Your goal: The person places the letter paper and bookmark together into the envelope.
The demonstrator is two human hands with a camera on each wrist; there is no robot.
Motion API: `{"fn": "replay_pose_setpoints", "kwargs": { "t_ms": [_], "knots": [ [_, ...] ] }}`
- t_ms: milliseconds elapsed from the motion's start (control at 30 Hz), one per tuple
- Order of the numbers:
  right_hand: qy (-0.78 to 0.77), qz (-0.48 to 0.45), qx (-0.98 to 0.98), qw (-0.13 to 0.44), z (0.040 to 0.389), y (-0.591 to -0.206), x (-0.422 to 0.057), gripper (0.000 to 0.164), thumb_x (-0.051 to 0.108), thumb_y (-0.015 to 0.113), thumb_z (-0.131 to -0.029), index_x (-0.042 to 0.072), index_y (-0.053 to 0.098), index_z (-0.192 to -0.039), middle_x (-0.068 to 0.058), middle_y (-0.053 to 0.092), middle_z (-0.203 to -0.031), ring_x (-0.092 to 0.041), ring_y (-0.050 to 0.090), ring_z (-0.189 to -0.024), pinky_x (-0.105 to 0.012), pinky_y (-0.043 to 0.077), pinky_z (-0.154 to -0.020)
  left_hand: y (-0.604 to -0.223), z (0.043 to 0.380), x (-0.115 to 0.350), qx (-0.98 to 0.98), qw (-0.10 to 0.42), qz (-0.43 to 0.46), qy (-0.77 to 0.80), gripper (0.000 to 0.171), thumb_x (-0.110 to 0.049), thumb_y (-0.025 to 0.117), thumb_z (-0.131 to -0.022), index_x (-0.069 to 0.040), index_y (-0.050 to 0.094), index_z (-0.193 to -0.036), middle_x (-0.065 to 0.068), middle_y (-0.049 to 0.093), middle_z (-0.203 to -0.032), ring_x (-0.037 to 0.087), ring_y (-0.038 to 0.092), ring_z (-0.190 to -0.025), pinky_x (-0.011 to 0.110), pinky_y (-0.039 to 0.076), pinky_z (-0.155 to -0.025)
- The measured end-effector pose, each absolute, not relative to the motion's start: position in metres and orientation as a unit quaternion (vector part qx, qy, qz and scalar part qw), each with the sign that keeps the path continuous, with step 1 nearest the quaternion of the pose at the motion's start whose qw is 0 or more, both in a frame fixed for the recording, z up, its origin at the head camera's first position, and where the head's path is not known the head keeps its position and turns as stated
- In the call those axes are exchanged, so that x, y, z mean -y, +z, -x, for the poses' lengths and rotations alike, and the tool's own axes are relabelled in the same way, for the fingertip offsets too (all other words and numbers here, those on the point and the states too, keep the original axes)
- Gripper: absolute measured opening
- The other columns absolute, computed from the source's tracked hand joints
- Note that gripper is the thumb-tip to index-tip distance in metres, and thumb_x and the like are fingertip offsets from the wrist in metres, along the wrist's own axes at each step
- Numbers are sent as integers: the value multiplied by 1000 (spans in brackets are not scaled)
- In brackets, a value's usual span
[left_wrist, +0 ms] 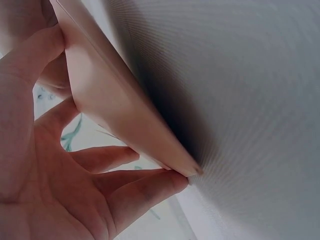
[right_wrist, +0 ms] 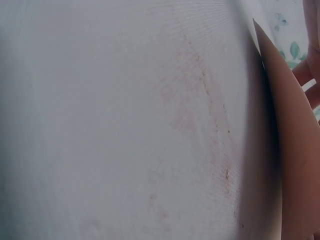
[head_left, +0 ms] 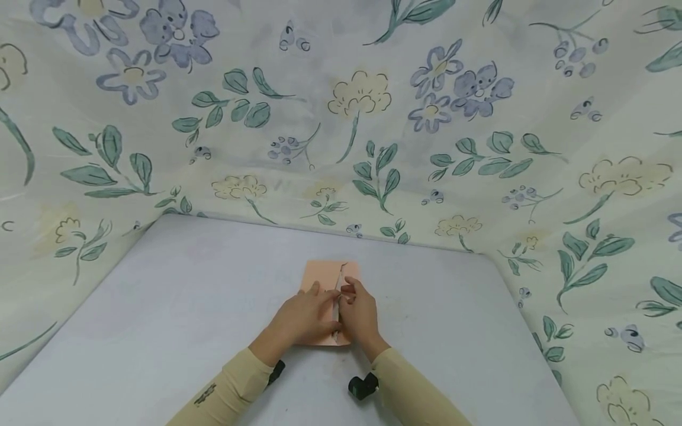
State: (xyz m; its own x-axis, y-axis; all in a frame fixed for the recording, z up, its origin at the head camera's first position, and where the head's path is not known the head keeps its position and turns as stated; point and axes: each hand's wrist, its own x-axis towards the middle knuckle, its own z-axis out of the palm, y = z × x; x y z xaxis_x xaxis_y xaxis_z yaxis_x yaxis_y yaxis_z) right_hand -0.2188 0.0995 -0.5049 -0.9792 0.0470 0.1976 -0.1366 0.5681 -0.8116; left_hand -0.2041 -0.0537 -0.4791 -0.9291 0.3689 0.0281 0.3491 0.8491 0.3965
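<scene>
A peach-coloured paper packet (head_left: pixel 319 273) lies on the table in the head view, with a lengthwise gap right of its middle where a pale strip shows between uneven edges. My left hand (head_left: pixel 302 313) rests across its left part, thumb and a finger reaching to the gap. The left wrist view has that hand's fingers (left_wrist: pixel 150 192) spread and fairly straight against the packet (left_wrist: pixel 115 107). At the gap's right edge, my right hand (head_left: pixel 362 310) has curled fingers and pinches the paper. The right wrist view shows the packet's side (right_wrist: pixel 295 135) standing off the table; the fingertips' grip is hidden there.
The table (head_left: pixel 213 266) is pale, with faint reddish-brown marks (right_wrist: pixel 210 100) right of the packet. A black object (head_left: pixel 364 386) sits by the right wrist, another (head_left: pixel 276 373) by the left. Flower-patterned cloth walls (head_left: pixel 319 136) border the table's back and sides.
</scene>
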Motion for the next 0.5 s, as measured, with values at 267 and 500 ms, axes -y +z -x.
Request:
{"fn": "replay_pose_setpoints", "kwargs": {
  "t_ms": [267, 500],
  "knots": [
    [463, -28, 881, 98, 219, -505, -99, 47, 1, 63, -89, 2, 61, -135, -12, 73, -114, -22, 71, -93, -39, 58, -81, -480, 204, 53, -960, 23, -185, 208, 67, -54, 74, -87, -22, 58, -144, 32, 42, -151, 60, 49, -126, 63, 48, -96],
    [458, -12, 883, 98, 218, -502, -103, 45, 2, 64, -90, 3, 61, -135, -11, 72, -115, -25, 72, -97, -41, 58, -85, -480, 203, 54, -961, 24, -184, 205, 70, -56, 74, -86, -22, 57, -146, 33, 42, -151, 61, 49, -126, 63, 48, -96]
  ]
}}
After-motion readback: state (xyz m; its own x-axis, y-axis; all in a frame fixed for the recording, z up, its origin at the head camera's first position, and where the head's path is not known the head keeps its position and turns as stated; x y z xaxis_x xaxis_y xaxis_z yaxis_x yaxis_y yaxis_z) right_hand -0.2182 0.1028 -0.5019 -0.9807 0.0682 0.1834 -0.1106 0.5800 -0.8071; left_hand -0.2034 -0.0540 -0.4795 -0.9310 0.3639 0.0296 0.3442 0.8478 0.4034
